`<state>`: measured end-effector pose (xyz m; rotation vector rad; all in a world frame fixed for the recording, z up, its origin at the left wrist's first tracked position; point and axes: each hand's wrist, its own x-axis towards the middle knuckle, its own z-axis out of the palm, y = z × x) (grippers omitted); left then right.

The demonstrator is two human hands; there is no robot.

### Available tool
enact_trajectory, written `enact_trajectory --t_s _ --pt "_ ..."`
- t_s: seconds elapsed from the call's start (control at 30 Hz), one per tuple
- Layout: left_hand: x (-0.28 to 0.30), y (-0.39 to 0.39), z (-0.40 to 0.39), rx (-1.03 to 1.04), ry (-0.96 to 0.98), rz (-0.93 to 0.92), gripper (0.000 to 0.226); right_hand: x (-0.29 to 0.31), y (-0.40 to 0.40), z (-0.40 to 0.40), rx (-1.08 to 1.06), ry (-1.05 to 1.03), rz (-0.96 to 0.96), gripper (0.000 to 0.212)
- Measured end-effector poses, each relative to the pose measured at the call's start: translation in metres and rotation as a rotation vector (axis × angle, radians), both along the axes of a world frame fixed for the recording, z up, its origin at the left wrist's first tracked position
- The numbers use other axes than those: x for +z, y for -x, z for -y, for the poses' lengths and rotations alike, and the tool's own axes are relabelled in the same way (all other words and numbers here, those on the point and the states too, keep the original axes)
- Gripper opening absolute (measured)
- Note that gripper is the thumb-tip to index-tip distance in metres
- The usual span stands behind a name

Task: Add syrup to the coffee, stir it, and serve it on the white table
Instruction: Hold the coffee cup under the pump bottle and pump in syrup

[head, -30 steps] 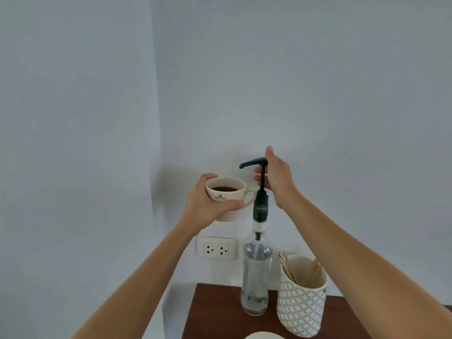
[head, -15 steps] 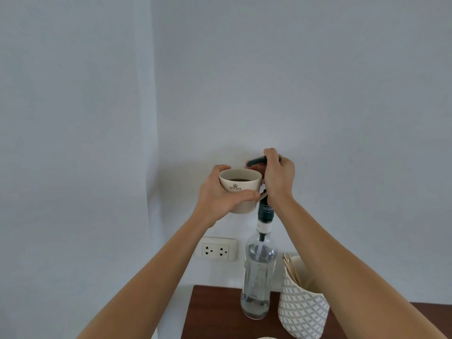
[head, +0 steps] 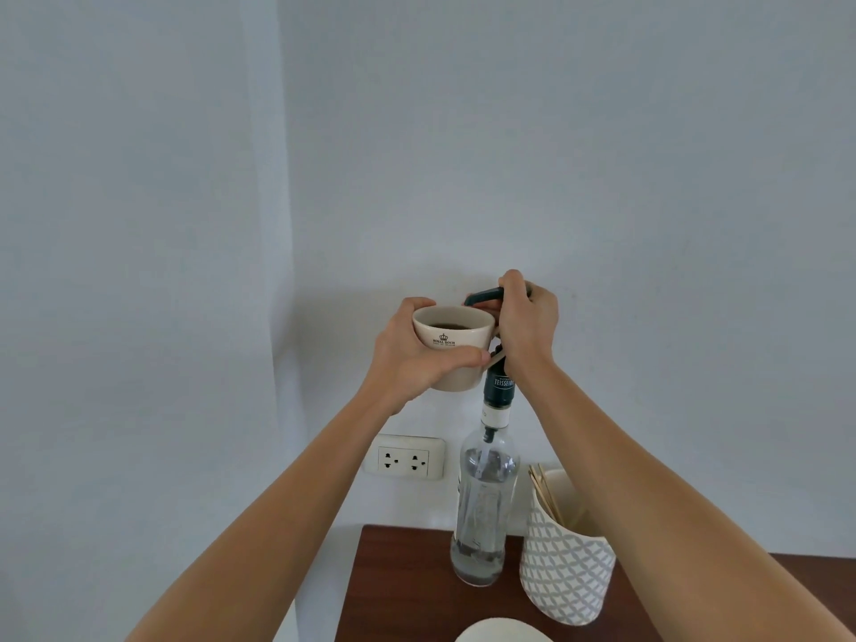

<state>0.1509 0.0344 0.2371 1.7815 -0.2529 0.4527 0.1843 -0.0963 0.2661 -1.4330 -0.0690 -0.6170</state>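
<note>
The left hand (head: 417, 359) grips a cream ceramic coffee cup (head: 453, 345) just under the dark pump spout (head: 481, 297), which the right hand (head: 528, 326) clasps from above.

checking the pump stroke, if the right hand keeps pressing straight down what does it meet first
The right hand is already on the black pump head. Straight below sits the pump collar on the syrup bottle. The cup in the left hand sits close alongside; depth is unclear.

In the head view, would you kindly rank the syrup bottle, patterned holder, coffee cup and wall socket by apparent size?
1. syrup bottle
2. patterned holder, partly hidden by the arm
3. coffee cup and wall socket: alike, unranked; the cup is raised and partly covered.
</note>
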Motion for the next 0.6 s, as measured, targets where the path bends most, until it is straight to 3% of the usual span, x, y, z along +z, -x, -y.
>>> enact_trajectory --t_s 0.6 --pt "-0.0007 0.0031 -0.0010 -0.007 -0.003 -0.015 0.077 -0.0062 -0.0041 0.0028 -0.039 0.053 0.015 0.034"
